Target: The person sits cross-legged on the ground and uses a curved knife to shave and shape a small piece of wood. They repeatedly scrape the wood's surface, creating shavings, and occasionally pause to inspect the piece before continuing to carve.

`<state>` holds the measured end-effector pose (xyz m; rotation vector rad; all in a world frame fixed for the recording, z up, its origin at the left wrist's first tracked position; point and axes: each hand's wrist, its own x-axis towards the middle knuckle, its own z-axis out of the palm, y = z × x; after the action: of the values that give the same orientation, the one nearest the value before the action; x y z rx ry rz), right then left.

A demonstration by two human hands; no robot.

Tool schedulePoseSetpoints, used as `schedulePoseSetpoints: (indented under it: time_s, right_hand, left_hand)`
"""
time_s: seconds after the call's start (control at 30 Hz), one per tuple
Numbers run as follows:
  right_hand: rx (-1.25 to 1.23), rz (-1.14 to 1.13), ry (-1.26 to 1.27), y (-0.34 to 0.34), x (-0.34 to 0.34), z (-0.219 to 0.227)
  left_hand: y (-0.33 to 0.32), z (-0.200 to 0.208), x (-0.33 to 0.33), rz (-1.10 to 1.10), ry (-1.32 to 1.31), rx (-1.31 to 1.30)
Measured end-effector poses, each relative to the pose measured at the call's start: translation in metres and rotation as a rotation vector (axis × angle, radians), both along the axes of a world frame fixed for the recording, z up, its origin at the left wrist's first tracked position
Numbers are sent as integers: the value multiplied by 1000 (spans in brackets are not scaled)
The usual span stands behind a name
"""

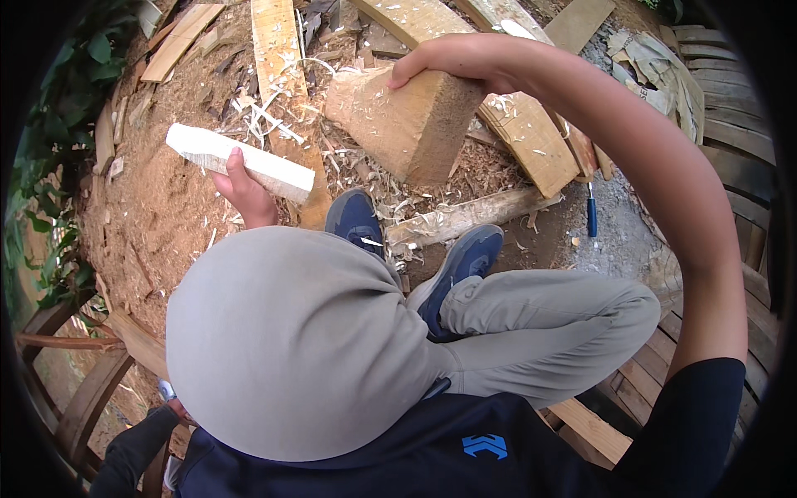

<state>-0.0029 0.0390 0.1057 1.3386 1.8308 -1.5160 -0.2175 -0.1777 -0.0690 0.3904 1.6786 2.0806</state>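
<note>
Clearly, we have two pieces of wood to handle. At ten o'clock, our left hand [248, 192] is clamped on a pale stick [278, 173], thumb over its upper face and fingers mostly hidden beneath. It looks light and stiff, squared at its four o'clock end and narrowed toward ten. We judge the grip sound near the middle, where the weight should balance; the freshly cut faces may feel smooth, and the corners may leave splinters.

At twelve o'clock, our right hand [442, 60] hooks over the top of a brown block [378, 116], fingers partly out of sight, so we cannot tell how firmly they press. The block looks thick, rigid and much heavier, hardly fragile. Its rough faces should give friction, yet loose dust could make skin slide. We would hold it across its top edge and steady the low corner at six o'clock. Curled shavings [278, 124] lie toward eleven, and a blue handle [592, 217] just short of three.
</note>
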Motion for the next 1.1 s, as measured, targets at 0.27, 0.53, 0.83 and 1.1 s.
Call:
schedulePoseSetpoints:
  time_s: [0.27,0.53,0.83,1.1]
  right_hand:
    - [888,691,-38,-18,44,11]
    - [640,690,77,-66,150,-38]
    - [659,678,52,-104,185,-87]
    - [802,349,95,-139,125,-140]
  left_hand:
    - [-7,-13,-12,41,-26,43]
    - [-3,-2,-17,20,2,34]
    - [-9,29,-34,189,53,-2]
    - [9,24,-20,-76,141,73]
